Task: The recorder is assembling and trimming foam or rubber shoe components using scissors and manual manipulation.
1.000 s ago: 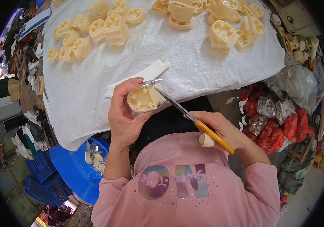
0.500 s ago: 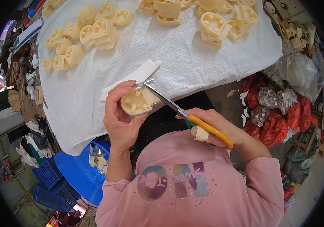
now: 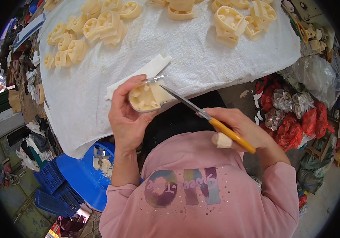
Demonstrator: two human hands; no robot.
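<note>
My left hand (image 3: pixel 127 121) is closed round a cream moulded plastic piece (image 3: pixel 145 98), hollow with short posts inside. Shiny silvery film wraps its rim and stands up at the far edge. In my right hand (image 3: pixel 239 123) is a pair of scissors (image 3: pixel 232 135) with a yellow handle; the blades look together, their tips over the right end of the piece. Pale wrapping (image 3: pixel 222 140) covers one finger of that hand. Just beyond the piece, a white strip (image 3: pixel 154 67) lies on the white woven cloth (image 3: pixel 170 43).
Several similar cream pieces (image 3: pixel 110 27) are heaped at the far left of the cloth, others (image 3: pixel 229 22) at the far right. A blue basin (image 3: pixel 78 174) with scraps stands below left, beside blue crates (image 3: pixel 56 198). Red plastic bags (image 3: pixel 289 129) lie on the right.
The scissors have drawn back to the right, and their tips have come off the film at the piece's far edge. The piece has turned and tilted slightly in my left hand.
</note>
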